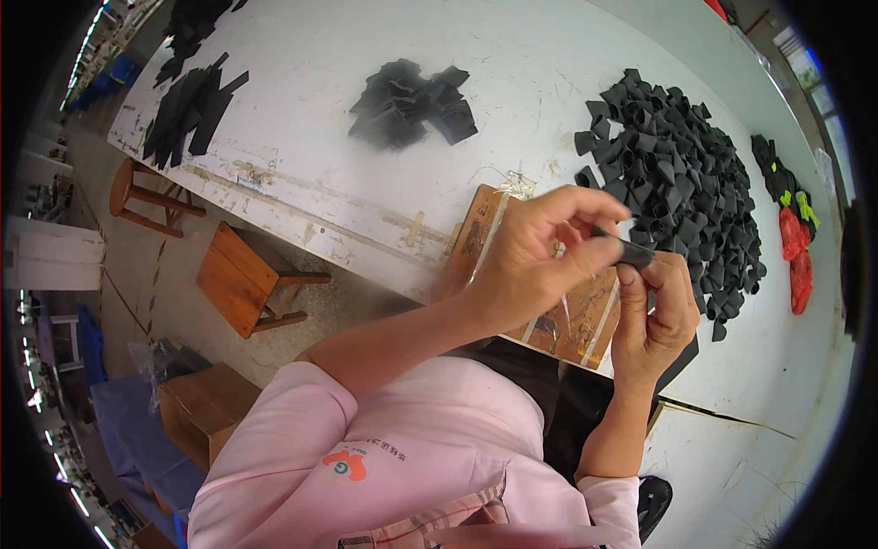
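Head view puts a small black fabric piece [629, 249] at the centre of what I watch, raised above the near edge of the table [512, 82] and pinched from both sides. My left hand [540, 261] clamps one end between thumb and curled fingers, while my right hand [651, 316] grips the other end from below, so the piece is stretched between them, close enough to be looked at and worked on. Under the hands lies a worn wooden board [572, 316] with pale stripes, set right at the table edge, probably as a working surface within easy reach. Just beyond the right hand spreads a large heap of folded black pieces [677, 174], near enough to pick from or drop into without leaning. A smaller black pile [412, 105] sits further out on the left, and flat black strips [187, 110] lie at the far left corner. Wooden stools [247, 279] stand on the floor beside the table.
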Motion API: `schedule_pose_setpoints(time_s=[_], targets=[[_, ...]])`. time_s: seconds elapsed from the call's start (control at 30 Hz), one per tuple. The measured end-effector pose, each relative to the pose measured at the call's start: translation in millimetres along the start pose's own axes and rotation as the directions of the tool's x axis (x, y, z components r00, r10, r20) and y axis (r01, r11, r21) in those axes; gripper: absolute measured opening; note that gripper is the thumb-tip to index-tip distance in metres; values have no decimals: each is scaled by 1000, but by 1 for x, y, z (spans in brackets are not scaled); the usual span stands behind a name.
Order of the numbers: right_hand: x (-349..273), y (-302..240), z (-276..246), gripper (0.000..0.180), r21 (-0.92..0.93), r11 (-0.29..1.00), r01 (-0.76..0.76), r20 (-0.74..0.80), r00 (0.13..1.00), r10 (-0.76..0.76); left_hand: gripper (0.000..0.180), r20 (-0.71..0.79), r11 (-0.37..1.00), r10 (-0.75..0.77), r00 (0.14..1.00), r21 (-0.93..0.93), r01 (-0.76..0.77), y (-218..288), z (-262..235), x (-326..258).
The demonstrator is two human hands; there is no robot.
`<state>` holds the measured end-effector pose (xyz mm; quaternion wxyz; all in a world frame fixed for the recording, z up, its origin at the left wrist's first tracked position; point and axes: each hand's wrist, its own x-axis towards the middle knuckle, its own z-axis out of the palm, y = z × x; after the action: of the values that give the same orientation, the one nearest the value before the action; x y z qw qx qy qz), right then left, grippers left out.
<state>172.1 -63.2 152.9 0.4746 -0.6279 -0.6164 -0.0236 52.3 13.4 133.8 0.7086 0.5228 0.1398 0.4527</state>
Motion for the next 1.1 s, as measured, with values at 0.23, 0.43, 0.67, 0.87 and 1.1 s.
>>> schedule_pose_setpoints(time_s=[0.23, 0.43, 0.67, 0.87, 1.1], targets=[[7, -3, -4, 13, 30, 997, -73, 68, 995, 71, 4, 87, 896, 239, 967, 365, -254, -1, 0, 13], [53, 46, -22, 31, 712, 586, -388, -26, 818, 574, 18, -124, 192, 467, 875, 981, 36, -70, -97, 61], [-43, 100, 26, 27, 92, 817, -569, 105, 822, 560, 14, -100, -439, 223, 970, 878, 191, -111, -182, 103], [-79, 104, 68, 17, -323, 915, -242, 68, 958, 278, 8, 62, -289, 156, 986, 957, -14, -89, -185, 101], [-77, 104, 68, 13, -255, 924, -283, 65, 949, 309, 13, 12, 136, -232, 973, 991, 20, -76, -103, 15]])
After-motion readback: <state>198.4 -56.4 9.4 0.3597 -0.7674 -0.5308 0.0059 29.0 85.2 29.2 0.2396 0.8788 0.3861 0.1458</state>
